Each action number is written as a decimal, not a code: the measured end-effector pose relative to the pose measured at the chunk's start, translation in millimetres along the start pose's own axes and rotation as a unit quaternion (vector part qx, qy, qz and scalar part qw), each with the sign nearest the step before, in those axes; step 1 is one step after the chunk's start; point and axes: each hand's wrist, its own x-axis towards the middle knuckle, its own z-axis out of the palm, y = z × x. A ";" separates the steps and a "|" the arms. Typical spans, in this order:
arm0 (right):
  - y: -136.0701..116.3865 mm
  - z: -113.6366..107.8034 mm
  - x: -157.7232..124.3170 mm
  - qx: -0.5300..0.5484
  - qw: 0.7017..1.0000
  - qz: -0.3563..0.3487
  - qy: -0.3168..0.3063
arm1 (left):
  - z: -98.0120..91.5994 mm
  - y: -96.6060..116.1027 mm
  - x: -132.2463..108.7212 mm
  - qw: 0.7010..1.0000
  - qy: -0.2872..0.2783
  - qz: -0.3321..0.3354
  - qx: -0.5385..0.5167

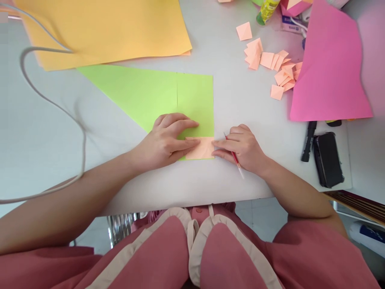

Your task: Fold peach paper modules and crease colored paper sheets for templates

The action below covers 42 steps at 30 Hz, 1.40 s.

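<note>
A small peach paper rectangle [201, 148] lies over the lower right corner of a light green paper sheet [192, 94], its edges close to the sheet's. My left hand [167, 138] rests on both, fingers spread, with the index finger and thumb on the peach piece's left part. At that piece's right edge, the index finger and thumb tips of my right hand [243, 148] touch it. A thin red pen refill [235, 158] is tucked between my right hand's fingers, its tip pointing up and left. A vertical line marks the green sheet's upper part.
Orange-yellow sheets [111, 32] lie at the back left, and a white cable [60, 106] loops over my left forearm. Folded peach pieces [284, 74] are scattered near a pink sheet [331, 76]. A glue stick [267, 11], black marker [309, 142] and black phone [328, 159] are at the right.
</note>
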 end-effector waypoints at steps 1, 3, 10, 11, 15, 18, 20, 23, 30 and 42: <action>0.0 0.1 0.0 0.000 1.000 -0.001 0.001 | -0.1 0.1 0.1 1.000 -0.001 0.002 0.001; 0.1 0.5 -0.1 0.000 1.000 -0.006 0.010 | -0.1 0.3 0.3 1.000 -0.001 0.000 0.000; 0.1 1.0 0.2 -0.002 1.000 -0.009 0.017 | 0.5 -0.6 0.0 1.000 -0.005 -0.010 -0.006; 0.0 0.7 0.2 -0.003 1.000 -0.007 0.013 | 0.5 -0.6 0.0 1.000 -0.006 -0.013 -0.008; -0.3 0.1 -0.1 -0.006 1.000 -0.006 0.012 | 0.4 -0.2 -0.2 1.000 -0.007 -0.020 -0.016; -0.5 0.2 -0.8 -0.008 1.000 -0.010 0.011 | 0.4 0.0 -0.1 0.999 -0.010 -0.026 -0.020; -0.7 0.2 -1.1 -0.007 1.000 -0.011 0.013 | 0.5 0.0 0.0 0.999 -0.011 -0.033 -0.025; -1.1 -0.1 -1.0 -0.006 1.000 0.000 0.002 | 0.6 0.4 0.2 0.998 -0.014 -0.044 -0.031; -1.5 -0.4 -0.5 -0.006 1.000 -0.006 0.009 | 0.6 2.4 1.4 0.999 0.003 -0.034 -0.014; -2.4 -1.5 0.2 0.006 1.000 0.017 -0.017 | -2.9 5.2 4.5 0.999 0.017 0.030 0.001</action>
